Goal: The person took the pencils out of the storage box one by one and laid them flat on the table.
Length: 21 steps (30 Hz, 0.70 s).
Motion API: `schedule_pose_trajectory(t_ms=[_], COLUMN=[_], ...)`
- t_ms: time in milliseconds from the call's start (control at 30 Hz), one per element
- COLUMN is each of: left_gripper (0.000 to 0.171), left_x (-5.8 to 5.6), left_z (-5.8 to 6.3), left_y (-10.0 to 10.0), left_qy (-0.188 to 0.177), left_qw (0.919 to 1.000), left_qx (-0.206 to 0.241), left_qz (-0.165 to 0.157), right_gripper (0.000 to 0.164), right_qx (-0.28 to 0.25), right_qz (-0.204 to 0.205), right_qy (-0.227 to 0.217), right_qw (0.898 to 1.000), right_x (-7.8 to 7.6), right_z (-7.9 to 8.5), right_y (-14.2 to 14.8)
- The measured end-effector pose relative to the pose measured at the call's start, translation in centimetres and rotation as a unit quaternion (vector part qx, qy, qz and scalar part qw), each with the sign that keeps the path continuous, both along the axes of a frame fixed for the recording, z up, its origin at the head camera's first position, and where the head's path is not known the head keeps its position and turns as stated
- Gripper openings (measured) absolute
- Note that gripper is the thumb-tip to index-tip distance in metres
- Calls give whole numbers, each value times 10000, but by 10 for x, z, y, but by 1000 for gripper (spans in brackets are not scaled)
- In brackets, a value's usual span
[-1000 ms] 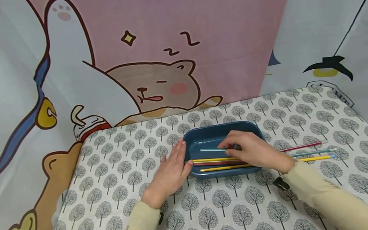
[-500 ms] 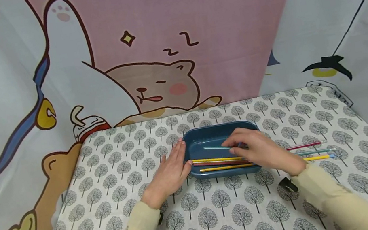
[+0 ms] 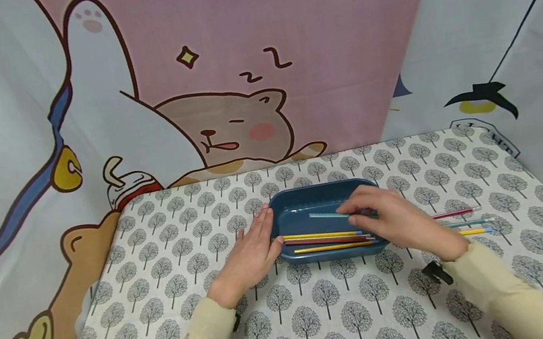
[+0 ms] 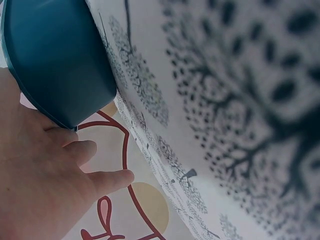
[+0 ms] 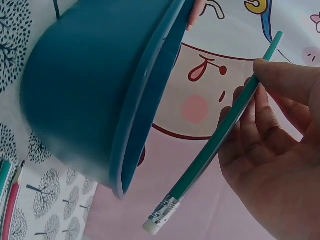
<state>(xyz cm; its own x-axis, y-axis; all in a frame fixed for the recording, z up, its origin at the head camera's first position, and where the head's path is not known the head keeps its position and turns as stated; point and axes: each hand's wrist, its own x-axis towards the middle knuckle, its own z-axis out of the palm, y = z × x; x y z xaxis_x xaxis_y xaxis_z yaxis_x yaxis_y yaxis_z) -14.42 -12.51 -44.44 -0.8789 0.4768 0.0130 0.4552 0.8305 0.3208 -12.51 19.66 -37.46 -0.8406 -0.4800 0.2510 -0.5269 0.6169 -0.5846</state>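
A dark blue rectangular tub [image 3: 303, 195] stands on the cloth in the head view. My left hand [image 3: 246, 257] rests against its left rim, fingers extended; the left wrist view shows this hand [image 4: 45, 165] beside the tub wall. My right hand [image 3: 395, 223] pinches a green pencil [image 3: 327, 216] between thumb and fingers above the tub. In the right wrist view, that pencil [image 5: 215, 140] slants, with its white eraser [image 5: 151, 227] at the lower end. Yellow pencils [image 3: 321, 234] and a dark red pencil [image 3: 316, 239] lie along the tub's near side.
To the right of the tub, a red pencil [image 3: 455, 213], another green pencil [image 3: 482, 221] and a yellow pencil [image 3: 473, 231] lie on the tree-print cloth [image 3: 330, 316], partly hidden by my right hand. A cartoon-print curtain [image 3: 339, 60] hangs behind the table.
My right hand has shifted a little to the right with the green pencil, uncovering more of the pencils' ends in the tub. The left hand stays in place.
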Motion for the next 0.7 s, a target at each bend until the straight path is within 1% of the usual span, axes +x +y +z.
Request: schedule_pose_trajectory(t_ms=[200,300,533,700], left_gripper=[69,69,69,69], left_x=[1,0,0,0], left_z=[1,1,-1,-2], left_y=[0,0,0,0], left_qy=[-28,-11,16,15], left_qw=[10000,10000,10000,10000], left_qx=[43,25,44,29], left_qz=[-3,-16,-13,-3], right_gripper=[27,27,29,29], right_qx=[-30,41,151,191], right_qz=[-31,-111,-221,-288], right_qy=[166,212,152,194], right_qw=[9999,9997,9995,9992], right_x=[3,5,9,13], right_z=[1,2,3,4], right_y=[8,12,24,31])
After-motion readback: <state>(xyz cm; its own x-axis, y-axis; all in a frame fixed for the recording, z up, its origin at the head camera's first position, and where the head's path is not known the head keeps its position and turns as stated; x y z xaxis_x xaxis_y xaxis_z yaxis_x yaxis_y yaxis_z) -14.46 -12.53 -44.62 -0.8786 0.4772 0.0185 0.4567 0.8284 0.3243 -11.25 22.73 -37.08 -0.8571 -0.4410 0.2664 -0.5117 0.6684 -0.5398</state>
